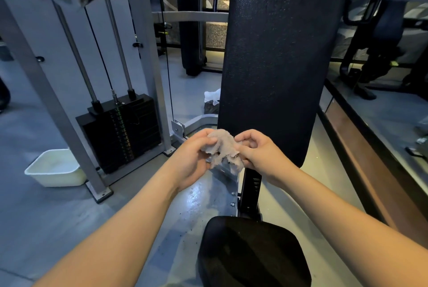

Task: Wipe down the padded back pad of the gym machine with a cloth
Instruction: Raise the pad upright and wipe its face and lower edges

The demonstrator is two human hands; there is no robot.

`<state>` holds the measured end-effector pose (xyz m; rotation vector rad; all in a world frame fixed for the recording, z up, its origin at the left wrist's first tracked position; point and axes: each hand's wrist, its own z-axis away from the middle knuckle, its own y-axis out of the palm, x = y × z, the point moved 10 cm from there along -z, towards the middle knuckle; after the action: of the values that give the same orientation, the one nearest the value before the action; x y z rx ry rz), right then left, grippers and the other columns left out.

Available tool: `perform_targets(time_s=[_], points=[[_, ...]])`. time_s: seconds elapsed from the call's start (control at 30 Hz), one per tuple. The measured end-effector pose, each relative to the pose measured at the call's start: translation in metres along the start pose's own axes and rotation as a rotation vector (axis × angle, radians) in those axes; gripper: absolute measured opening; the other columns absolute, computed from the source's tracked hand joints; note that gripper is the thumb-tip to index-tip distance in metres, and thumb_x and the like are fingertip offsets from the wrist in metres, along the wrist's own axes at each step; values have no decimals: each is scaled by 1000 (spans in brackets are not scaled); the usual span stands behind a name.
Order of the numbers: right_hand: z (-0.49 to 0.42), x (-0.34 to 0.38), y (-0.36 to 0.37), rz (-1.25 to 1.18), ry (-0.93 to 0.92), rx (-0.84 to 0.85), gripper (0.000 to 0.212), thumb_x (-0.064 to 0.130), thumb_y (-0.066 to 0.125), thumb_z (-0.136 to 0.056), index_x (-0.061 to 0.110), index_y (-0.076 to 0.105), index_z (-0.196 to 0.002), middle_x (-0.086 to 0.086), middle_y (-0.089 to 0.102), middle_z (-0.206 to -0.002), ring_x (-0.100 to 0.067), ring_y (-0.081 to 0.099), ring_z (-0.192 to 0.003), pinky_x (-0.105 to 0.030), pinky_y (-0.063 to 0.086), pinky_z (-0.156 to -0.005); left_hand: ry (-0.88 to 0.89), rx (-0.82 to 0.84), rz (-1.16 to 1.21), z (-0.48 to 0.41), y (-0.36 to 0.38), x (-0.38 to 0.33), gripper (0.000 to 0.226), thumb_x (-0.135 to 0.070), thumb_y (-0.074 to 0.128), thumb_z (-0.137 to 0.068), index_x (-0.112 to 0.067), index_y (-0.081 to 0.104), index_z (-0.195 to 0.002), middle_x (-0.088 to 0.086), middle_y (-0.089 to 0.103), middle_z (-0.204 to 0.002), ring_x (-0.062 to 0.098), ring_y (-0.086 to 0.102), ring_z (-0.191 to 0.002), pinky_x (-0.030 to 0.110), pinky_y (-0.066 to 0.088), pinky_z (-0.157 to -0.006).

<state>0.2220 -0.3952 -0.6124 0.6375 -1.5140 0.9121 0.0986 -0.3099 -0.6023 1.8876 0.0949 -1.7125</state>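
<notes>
The tall black padded back pad [280, 54] stands upright in the middle of the view, above the black seat pad [252, 254]. A crumpled pale pinkish cloth [223, 150] hangs in front of the pad's lower left corner. My left hand [192, 159] grips the cloth's left side and my right hand [257, 150] pinches its right side. The cloth is bunched between both hands and is apart from the pad's face.
A black weight stack [125, 131] with guide rods and a cable stands in the grey frame at left. A white plastic tub [54, 168] sits on the floor beside it. A white crumpled item [212, 96] lies on the floor behind the pad. A mirrored wall runs along the right.
</notes>
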Motion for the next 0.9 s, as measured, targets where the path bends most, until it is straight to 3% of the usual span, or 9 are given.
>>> perform_targets(time_s=[0.07,0.13,0.27,0.4,0.5,0.6,0.73,0.8,0.9], points=[[-1,10,2,-4,-3,-54,16,21,71,-95,21,57,-104,-3,63,-83,-10,64,-61,-33,55,-61,-23,7,52,-3,0,4,23,-15,48,-102,-6,55,-122,25,57,-118,42,54,-107,65,44,-100],[-2,23,-2,145,-17,-119,20,27,73,-93,21,55,-101,-1,63,-82,-12,66,-65,-31,55,-55,-31,-33,44,-8,-6,3,28,-21,48,-105,-6,50,-128,27,58,-122,45,58,-109,69,44,-99],[-20,69,-23,638,-238,-259,21,44,67,-92,24,60,-91,4,61,-91,-16,59,-86,-30,49,-72,44,-214,91,-21,-27,-21,22,-22,46,-107,-11,57,-123,15,70,-103,26,70,-91,45,58,-82],[-41,128,-36,1160,-653,-489,30,34,66,-93,17,61,-116,-7,50,-123,-29,46,-116,-42,47,-94,188,-439,-116,-48,-51,-69,16,-24,55,-103,-17,64,-115,6,72,-96,16,71,-82,33,57,-72],[-65,130,-42,1395,-713,-570,43,36,65,-91,19,57,-129,-12,45,-138,-36,40,-130,-49,38,-105,305,-569,-407,-73,-44,-113,12,-24,56,-100,-28,67,-102,3,71,-99,17,68,-88,32,56,-76],[-74,115,-47,1446,-758,-655,45,41,55,-94,21,55,-134,-12,45,-144,-36,38,-136,-49,30,-110,384,-559,-558,-104,-17,-136,19,-19,54,-99,-28,70,-94,5,72,-97,13,65,-86,32,53,-79],[-71,99,-47,1419,-919,-783,45,40,49,-100,21,57,-140,-12,50,-148,-31,38,-142,-47,31,-116,417,-528,-583,-128,0,-113,36,-38,47,-105,-23,65,-132,-5,73,-115,5,66,-108,26,53,-95],[-73,96,-47,1405,-962,-811,45,40,49,-100,21,57,-141,-11,52,-147,-31,39,-142,-47,32,-116,456,-547,-535,-133,-2,-102,40,-41,45,-106,-23,61,-137,-6,70,-124,1,64,-112,24,51,-99],[-73,95,-47,1393,-1002,-830,45,39,50,-100,20,60,-140,-13,55,-146,-32,42,-140,-47,33,-116,526,-555,-333,-146,-3,-112,34,-26,50,-106,-19,61,-137,-16,65,-129,-11,59,-112,15,46,-103]])
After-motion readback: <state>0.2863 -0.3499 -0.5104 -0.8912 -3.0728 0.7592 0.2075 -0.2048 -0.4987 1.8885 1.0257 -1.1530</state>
